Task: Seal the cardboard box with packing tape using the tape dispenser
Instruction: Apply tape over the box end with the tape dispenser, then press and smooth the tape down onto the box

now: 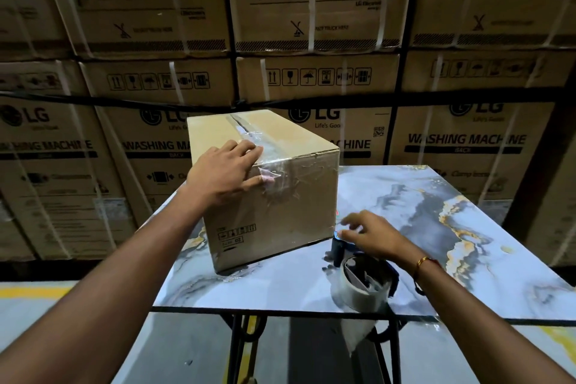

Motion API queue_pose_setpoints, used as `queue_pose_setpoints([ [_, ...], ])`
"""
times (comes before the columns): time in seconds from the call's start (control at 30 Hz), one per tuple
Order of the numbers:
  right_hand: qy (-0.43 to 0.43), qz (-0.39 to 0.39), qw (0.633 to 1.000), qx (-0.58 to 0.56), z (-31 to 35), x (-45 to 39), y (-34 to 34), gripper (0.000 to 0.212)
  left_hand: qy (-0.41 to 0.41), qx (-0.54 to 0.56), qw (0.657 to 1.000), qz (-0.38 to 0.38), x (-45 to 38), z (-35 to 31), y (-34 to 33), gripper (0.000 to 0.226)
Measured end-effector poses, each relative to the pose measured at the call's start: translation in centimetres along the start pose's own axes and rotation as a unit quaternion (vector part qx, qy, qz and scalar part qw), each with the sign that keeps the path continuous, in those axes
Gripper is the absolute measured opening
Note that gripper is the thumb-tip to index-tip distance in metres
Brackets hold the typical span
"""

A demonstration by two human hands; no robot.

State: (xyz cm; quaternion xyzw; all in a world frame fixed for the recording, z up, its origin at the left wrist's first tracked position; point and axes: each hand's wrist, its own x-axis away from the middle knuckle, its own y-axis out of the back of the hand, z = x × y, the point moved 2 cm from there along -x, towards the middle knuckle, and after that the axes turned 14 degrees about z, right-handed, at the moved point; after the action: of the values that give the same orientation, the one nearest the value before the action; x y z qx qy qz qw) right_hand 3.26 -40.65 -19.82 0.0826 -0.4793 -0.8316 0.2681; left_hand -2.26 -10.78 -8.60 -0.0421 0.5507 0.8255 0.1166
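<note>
Both hands are busy: left hand (226,172) is spread flat over the top near edge of the cardboard box (268,184), fingers on the clear tape (249,139) running along the top seam and thumb hooked over onto the front face, so it's pressing, not gripping anything. Right hand (371,235) is down at 5 o'clock from the box, fingers loosely curled and half open over the head of the tape dispenser (363,274); honestly can't tell if it's touching it or just above, but it hasn't closed on it. The dispenser sits on the marble-look table (467,227) just beside the box's near right corner, with its roll facing the camera. The box sits toward the table's 10 o'clock side. My read: the top seam strip is already laid and folded down the front, and this is the smoothing-down bit, with the dispenser either just parked or about to be grabbed. If another strip is needed, the right hand has to get a proper grip on the handle while the left keeps the box from sliding. Count: 1 box being sealed, 1 dispenser, 1 roll, 1 table, 2 hands, plus a wall of stacked washing machine cartons (461,140) behind.
</note>
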Motion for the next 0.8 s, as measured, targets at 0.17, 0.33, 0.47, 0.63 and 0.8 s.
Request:
queue_pose_setpoints([
  [0.17,0.116,-0.026,0.959,-0.258,6.8,-0.3,1.5,0.027,0.006,0.0,1.0,0.006,0.4,-0.3,0.6,0.088],
  [0.33,0.11,-0.015,0.929,-0.354,11.6,-2.8,1.5,0.054,0.005,0.001,1.0,0.009,0.3,-0.3,0.6,0.086],
  [0.47,0.112,-0.026,0.917,-0.382,12.9,-4.2,0.5,0.066,0.006,0.004,1.0,0.007,0.3,-0.2,0.4,0.084],
  [0.63,0.138,-0.038,0.901,-0.41,13.0,-5.4,0.0,0.053,0.013,0.006,1.0,-0.001,0.1,-0.1,0.1,0.088],
  [0.8,0.156,-0.058,0.908,-0.383,12.3,-5.8,0.3,0.057,0.012,0.0,1.0,-0.011,-0.2,-0.1,-0.1,0.088],
])
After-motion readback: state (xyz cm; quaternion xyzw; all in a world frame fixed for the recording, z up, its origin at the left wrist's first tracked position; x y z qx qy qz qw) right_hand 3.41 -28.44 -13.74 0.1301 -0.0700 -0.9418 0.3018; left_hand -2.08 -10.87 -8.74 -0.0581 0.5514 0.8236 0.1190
